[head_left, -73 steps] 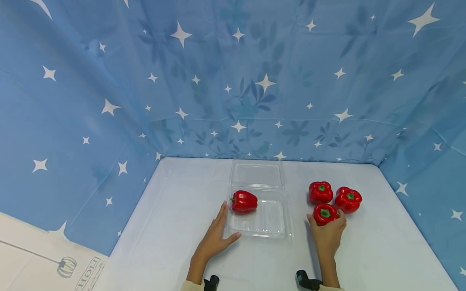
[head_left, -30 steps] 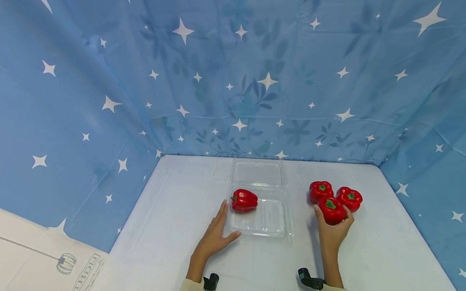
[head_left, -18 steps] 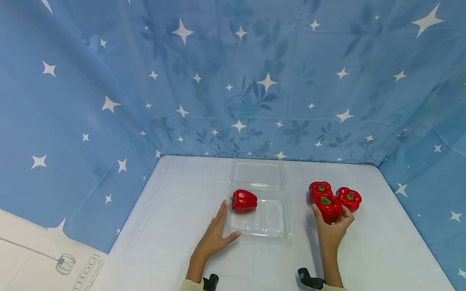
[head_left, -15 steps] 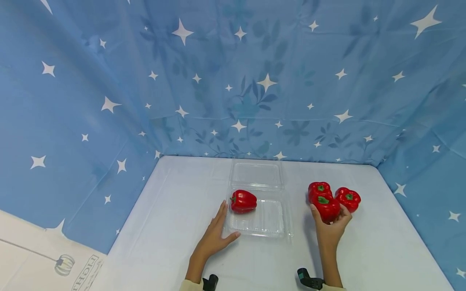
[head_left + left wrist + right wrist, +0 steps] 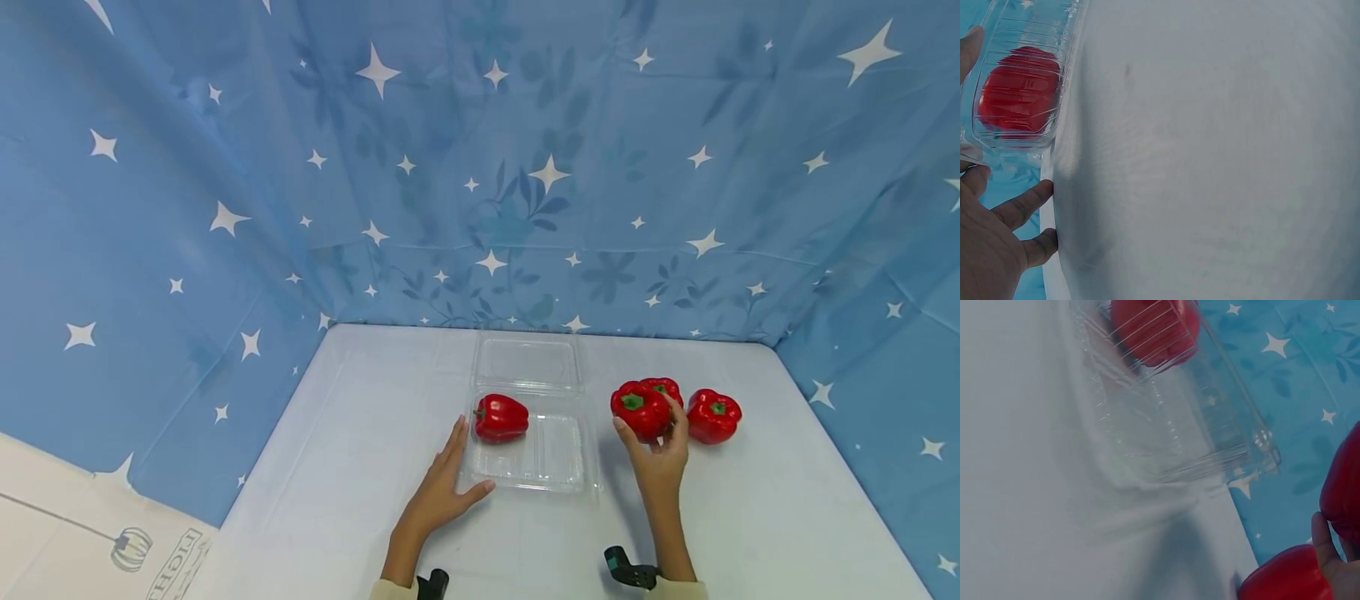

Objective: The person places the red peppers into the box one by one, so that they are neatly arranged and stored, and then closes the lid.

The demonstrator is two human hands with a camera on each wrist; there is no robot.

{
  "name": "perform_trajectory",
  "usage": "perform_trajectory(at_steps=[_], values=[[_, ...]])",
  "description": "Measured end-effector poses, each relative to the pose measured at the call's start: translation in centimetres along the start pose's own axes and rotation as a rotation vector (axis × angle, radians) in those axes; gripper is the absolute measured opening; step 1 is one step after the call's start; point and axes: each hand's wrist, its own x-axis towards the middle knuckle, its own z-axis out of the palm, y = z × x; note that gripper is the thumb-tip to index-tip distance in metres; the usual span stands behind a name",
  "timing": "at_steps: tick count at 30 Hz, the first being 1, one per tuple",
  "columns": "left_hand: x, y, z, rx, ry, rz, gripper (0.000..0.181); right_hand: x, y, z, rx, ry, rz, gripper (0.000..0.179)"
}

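My right hand (image 5: 660, 467) grips a red bell pepper (image 5: 639, 410), its green stem turned up, raised in front of another red pepper (image 5: 666, 387) that it partly hides. In the right wrist view the gripped pepper (image 5: 1344, 487) shows at the right edge. A clear plastic clamshell box (image 5: 558, 454) lies with its lid folded back, and one red pepper (image 5: 501, 418) rests on its side in the left part of the tray. Fingers spread, my left hand (image 5: 441, 492) lies along the box's left front corner. The left wrist view shows that pepper (image 5: 1021, 94) through the clear wall.
A third loose red pepper (image 5: 714, 417) stands to the right of my right hand. The box lid (image 5: 528, 360) lies flat toward the back of the white table (image 5: 360, 400). A blue star-patterned cloth (image 5: 450, 167) hangs behind and at both sides.
My right hand has lifted the nearest loose pepper and carried it left toward the box, away from the rightmost pepper. My left hand has stayed beside the box.
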Motion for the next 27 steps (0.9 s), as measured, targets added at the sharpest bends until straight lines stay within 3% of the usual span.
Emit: perform_trajectory(at_steps=[11, 21, 27], values=[[-0.2, -0.1, -0.1, 0.013, 0.001, -0.001, 0.1, 1.4, -1.3, 1.4, -0.012, -0.191, 0.024, 0.086], [-0.1, -0.1, 0.0, 0.011, 0.003, 0.0, 0.099, 2.6, -2.0, 2.7, -0.191, -0.375, 0.012, 0.089], [0.0, 0.0, 0.0, 0.0, 0.004, 0.009, 0.099, 2.6, -1.9, 3.5, -0.259, -0.428, -0.028, 0.091]])
